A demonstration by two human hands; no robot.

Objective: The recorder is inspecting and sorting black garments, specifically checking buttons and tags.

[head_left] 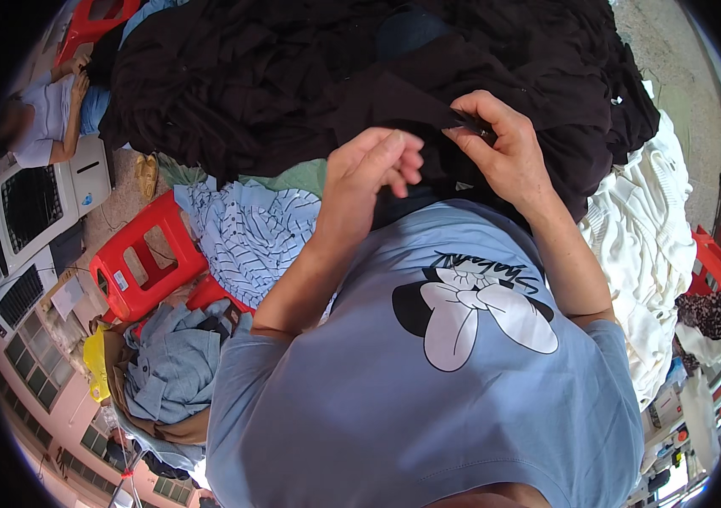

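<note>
Huge heap of dark cloth (293,102) right in front of the torso, running past the top edge of view. Over its near side there's a small dark object (472,124), too hard to make out what exactly, pinched by the right hand (504,152) between thumb and index, so that grip is closed on it. Left hand (375,169) is just beside, gap between the two, fingers loosely curled and kinda blurry; its grip looks relaxed, nothing in it. Both elbows bent, forearms angled inward.

Side room's tight: striped blue garment (250,241) and red stool (145,262) on the left, white garments (640,254) on the right, with a strip of floor (690,110) beyond. Writing-wise, the blue T-shirt (394,423) has dark script by a cartoon print, and the stool wears a small pale label (120,280).
</note>
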